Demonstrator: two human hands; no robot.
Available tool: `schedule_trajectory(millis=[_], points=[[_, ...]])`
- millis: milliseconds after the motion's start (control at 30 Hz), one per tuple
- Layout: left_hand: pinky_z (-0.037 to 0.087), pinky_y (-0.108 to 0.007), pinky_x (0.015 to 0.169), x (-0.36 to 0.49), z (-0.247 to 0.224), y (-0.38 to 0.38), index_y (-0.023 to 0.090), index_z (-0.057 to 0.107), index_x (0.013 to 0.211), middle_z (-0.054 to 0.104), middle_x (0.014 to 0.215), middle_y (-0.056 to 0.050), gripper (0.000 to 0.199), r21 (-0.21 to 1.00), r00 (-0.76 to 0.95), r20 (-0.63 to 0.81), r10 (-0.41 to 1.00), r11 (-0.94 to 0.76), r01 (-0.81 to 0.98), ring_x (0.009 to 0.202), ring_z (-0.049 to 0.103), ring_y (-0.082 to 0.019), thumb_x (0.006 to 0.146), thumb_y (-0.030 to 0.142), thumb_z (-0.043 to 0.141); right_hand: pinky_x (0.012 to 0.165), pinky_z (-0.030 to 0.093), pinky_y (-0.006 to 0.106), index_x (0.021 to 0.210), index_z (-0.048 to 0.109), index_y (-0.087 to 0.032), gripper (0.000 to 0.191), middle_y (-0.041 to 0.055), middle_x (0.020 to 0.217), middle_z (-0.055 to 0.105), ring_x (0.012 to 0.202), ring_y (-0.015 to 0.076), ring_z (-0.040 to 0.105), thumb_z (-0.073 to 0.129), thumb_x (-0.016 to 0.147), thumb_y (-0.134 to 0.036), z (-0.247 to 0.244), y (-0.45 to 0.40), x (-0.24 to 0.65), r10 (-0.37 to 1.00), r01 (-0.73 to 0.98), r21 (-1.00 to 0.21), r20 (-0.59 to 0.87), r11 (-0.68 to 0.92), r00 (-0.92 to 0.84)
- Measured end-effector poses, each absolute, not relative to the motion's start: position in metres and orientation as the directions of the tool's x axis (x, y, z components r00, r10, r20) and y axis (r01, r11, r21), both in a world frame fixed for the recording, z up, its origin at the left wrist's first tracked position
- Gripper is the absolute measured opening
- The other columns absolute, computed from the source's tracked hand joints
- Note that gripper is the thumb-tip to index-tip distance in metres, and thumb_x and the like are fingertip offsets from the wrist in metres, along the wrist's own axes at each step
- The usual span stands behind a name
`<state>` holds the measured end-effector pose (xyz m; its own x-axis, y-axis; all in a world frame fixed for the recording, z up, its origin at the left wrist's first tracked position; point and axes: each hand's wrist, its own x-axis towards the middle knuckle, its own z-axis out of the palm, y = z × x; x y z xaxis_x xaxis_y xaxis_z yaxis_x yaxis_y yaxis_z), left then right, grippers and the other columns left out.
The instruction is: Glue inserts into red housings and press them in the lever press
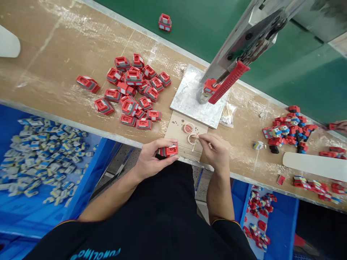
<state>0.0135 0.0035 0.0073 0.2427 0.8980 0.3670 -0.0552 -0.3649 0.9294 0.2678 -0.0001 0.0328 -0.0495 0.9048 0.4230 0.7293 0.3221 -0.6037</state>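
My left hand point(155, 157) grips a red and grey plastic toy vehicle part point(169, 150), its hollow side facing up, by the front edge of the bench. Pinched in my right hand point(216, 148) is a thin cotton swab point(195, 137), its tip at a small round cup point(192, 139). Just behind that stands a second small cup point(189, 128) with reddish contents. Another cotton swab point(193, 146) lies against the nearer cup. Both cups rest on a stained cardboard sheet point(176, 130).
A metal press point(230, 54) with a red handle stands on a metal plate point(199, 95). Red parts point(132, 77) are heaped on the left. Bagged swabs point(228, 114) lie right of the plate. Blue bins point(89, 177) sit below. Another person's hand point(341, 126) shows far right.
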Motion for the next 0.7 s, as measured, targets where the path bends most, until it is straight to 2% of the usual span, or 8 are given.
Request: schedule_trajectory(millis=[133,233,367,500,700], points=[[0.070,-0.034,0.094,0.013,0.008,0.005,0.019,0.072,0.115,0.085,0.121,-0.016,0.029,0.908,0.245,0.408,0.880,-0.418,-0.009,0.107,0.085,-0.024,0.091,0.025,0.088,0.076,0.067,0.028,0.100,0.084,-0.026,0.018,0.0045,0.096,0.087,0.085,0.0192,0.084,0.068,0.103,-0.019,0.036,0.002,0.263,0.904,0.745,-0.550,0.392,0.378,-0.169],[0.070,-0.034,0.094,0.013,0.009,0.007,0.019,0.071,0.115,0.085,0.121,-0.016,0.029,0.883,0.251,0.448,0.858,-0.469,0.024,0.105,0.085,-0.023,0.092,0.024,0.088,0.073,0.068,0.029,0.098,0.084,-0.028,0.016,0.0023,0.090,0.086,0.079,0.0192,0.083,0.073,0.099,-0.016,0.048,-0.007,0.262,0.888,0.697,-0.608,0.449,0.381,-0.093],[0.069,-0.033,0.093,0.015,0.010,0.008,0.020,0.071,0.114,0.085,0.120,-0.016,0.029,0.849,0.261,0.502,0.824,-0.527,0.032,0.106,0.085,-0.023,0.091,0.022,0.088,0.063,0.067,0.030,0.099,0.083,-0.030,0.022,-0.0004,0.083,0.084,0.071,0.0192,0.081,0.079,0.092,-0.010,0.065,-0.023,0.250,0.832,0.546,-0.710,0.553,0.445,0.040],[0.070,-0.033,0.092,0.018,0.011,0.009,0.021,0.071,0.119,0.084,0.121,-0.015,0.032,0.820,0.281,0.540,0.794,-0.571,0.035,0.107,0.085,-0.023,0.091,0.020,0.087,0.060,0.067,0.028,0.103,0.083,-0.030,0.024,0.0000,0.084,0.085,0.067,0.0182,0.081,0.078,0.092,-0.009,0.072,-0.030,0.232,0.820,0.453,-0.727,0.573,0.516,-0.015],[0.069,-0.032,0.097,0.020,0.012,0.009,0.020,0.071,0.120,0.084,0.122,-0.016,0.031,0.811,0.288,0.558,0.778,-0.585,0.011,0.110,0.084,-0.023,0.093,0.020,0.086,0.062,0.067,0.026,0.102,0.081,-0.028,0.022,0.0009,0.085,0.085,0.070,0.0167,0.081,0.075,0.095,-0.008,0.072,-0.024,0.221,0.819,0.438,-0.718,0.568,0.541,-0.079]])
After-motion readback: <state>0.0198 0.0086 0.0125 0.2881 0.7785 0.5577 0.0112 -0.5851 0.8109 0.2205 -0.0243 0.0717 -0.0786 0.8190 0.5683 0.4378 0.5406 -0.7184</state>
